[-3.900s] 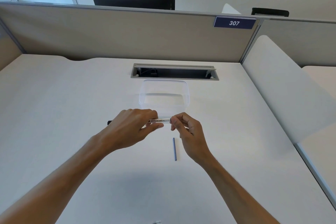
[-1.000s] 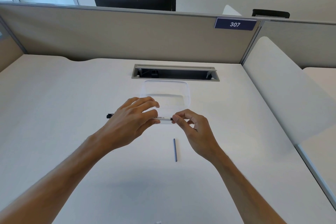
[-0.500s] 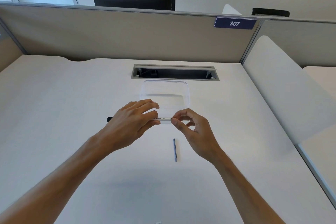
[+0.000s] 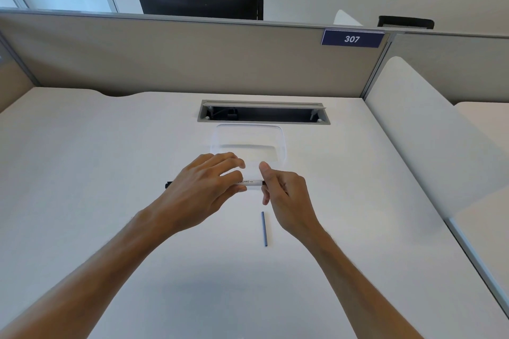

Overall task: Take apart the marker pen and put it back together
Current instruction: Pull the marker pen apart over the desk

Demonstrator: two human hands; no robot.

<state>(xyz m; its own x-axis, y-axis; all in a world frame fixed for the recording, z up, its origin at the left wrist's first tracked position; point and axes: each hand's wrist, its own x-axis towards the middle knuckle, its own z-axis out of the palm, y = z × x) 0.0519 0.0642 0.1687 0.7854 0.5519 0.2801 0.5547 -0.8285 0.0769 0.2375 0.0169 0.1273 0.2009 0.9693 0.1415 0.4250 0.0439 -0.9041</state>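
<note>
Both forearms enter from bottom edge, converging toward desk centre. Nearest loose item: thin blue rod point(image 4: 264, 228), lying flat on white desk point(image 4: 110, 159), long axis pointing roughly away from the person, just beside R wrist, not touched. Next: L hand point(image 4: 203, 190) wrapped over marker pen point(image 4: 252, 182), fingers curled across barrel, thumb side underneath; pen held horizontal L-to-R just above desk. White barrel w/ partial print "BOARD" visible in the gap btwn hands; dark end point(image 4: 167, 184) sticks out past L hand on the left. R hand point(image 4: 283, 187) at pen's right end, index finger and lower fingers curled round that end, thumb point(image 4: 265, 169) raised and pointing up, off the barrel; a dark bit shows at the R fingertips, cannot tell which part it is. Beyond hands: clear plastic container point(image 4: 249, 129), just behind pen, its near edge hidden by fingers. Farther: open cable slot point(image 4: 263, 114) in desk. Then beige partition point(image 4: 179, 58) w/ blue tag "307" point(image 4: 352, 39); dark monitor back point(image 4: 198, 0) above it.
</note>
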